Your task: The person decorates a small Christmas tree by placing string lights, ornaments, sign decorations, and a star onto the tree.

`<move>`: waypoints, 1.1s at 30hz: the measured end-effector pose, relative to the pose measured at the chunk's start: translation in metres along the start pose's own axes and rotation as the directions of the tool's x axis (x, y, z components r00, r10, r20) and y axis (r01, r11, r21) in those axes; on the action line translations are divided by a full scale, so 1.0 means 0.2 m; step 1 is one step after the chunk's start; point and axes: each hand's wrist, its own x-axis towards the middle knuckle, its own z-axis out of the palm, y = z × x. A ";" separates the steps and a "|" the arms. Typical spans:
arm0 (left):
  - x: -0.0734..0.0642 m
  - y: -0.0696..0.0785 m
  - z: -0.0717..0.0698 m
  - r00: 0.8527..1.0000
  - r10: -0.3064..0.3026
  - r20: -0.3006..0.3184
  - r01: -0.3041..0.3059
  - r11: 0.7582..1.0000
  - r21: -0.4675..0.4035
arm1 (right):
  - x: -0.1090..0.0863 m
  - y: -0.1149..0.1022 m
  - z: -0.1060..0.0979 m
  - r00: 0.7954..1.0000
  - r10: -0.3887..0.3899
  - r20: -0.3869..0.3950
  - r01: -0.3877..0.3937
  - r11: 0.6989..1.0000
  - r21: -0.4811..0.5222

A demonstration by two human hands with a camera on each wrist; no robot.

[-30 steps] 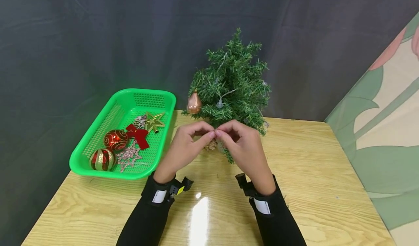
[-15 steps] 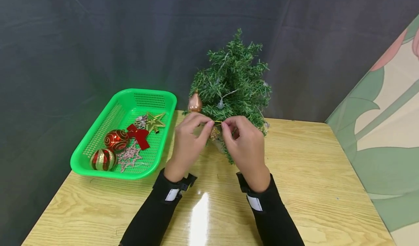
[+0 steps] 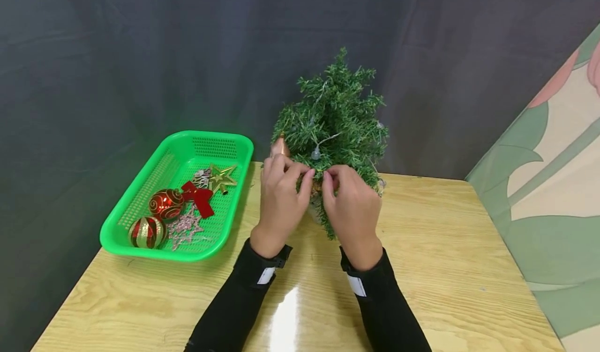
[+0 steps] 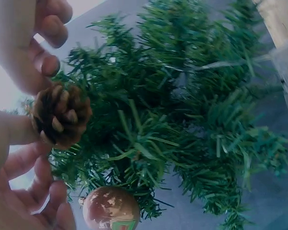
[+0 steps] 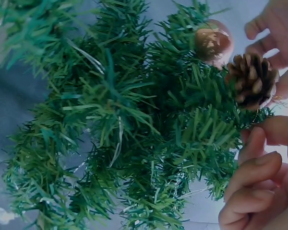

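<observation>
A brown pine cone (image 4: 63,115) hangs at the front of the small green artificial Christmas tree (image 3: 338,107). My left hand (image 3: 283,193) pinches one side of the pine cone's thin gold string between thumb and forefinger. On the other side, my right hand (image 3: 352,201) pinches at the string with its thumb and forefinger. Both sets of fingertips are right at a lower front branch, a small gap apart. The cone sits just below them, mostly hidden by the fingers in the head view. A copper-coloured drop bauble (image 5: 214,43) hangs beside my left hand, partly covered by it.
A green plastic basket (image 3: 108,237) stands left on the wooden table (image 3: 450,258). In it lie a red bauble (image 3: 166,204), a striped bauble (image 3: 147,232), a red bow (image 3: 202,201), a gold star (image 3: 221,179) and pink glittery stars (image 3: 186,228). A dark cloth hangs behind.
Both hands first met at the fingertips, then drew apart with the gold string stretched between them. They have since moved forward into the branch, bringing the string and pine cone against the tree.
</observation>
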 end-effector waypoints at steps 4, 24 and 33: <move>-0.01 0.00 0.01 1.000 0.009 -0.021 -0.008 0.999 0.048 | 0.00 0.00 0.00 1.000 -0.003 0.010 0.003 1.000 -0.010; -0.01 -0.01 -0.01 0.999 0.001 0.035 0.001 0.999 -0.037 | 0.01 0.02 -0.01 0.999 -0.007 0.051 0.003 0.997 0.071; -0.01 -0.02 0.02 0.999 0.012 -0.050 -0.011 1.000 0.017 | 0.01 0.04 0.01 1.000 0.000 0.023 -0.001 0.999 0.049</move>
